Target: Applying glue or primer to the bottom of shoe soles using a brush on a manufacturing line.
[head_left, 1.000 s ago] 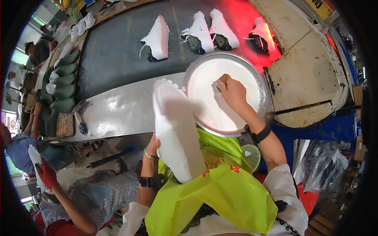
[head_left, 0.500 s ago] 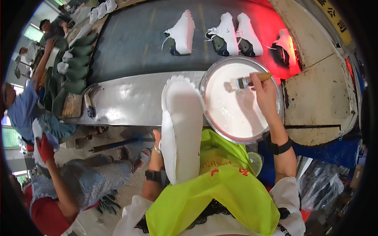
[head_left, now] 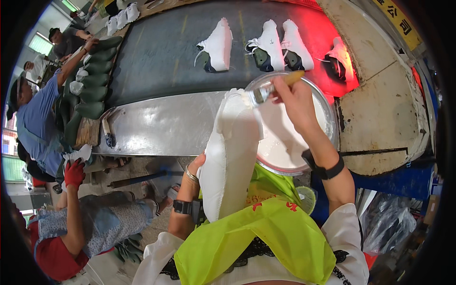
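Observation:
In my left hand (head_left: 194, 170) is a white shoe upper (head_left: 227, 161), its broad underside facing up and its scalloped edge pointing away from me. Most of that hand's fingers are hidden behind the upper. My right hand (head_left: 295, 102) grips a paintbrush (head_left: 261, 94) by its wooden handle. The brush's bristles touch the far end of the upper, at its right edge. Under the right hand stands a round metal basin (head_left: 332, 121) of white liquid (head_left: 285, 151), and the upper overlaps its left rim.
Beyond a metal ledge (head_left: 156, 126), a dark conveyor belt (head_left: 156, 52) carries several white shoes (head_left: 221, 45), the rightmost in red light. Another brush (head_left: 108, 130) lies on the ledge. Dark green shoe-shaped pieces (head_left: 92, 94) line the left. Co-workers (head_left: 40, 128) are at the left; a beige machine (head_left: 384, 114) stands right.
My right hand has lifted the brush from over the basin and moved it left onto the upper. The upper has tilted, its far end shifting right toward the basin.

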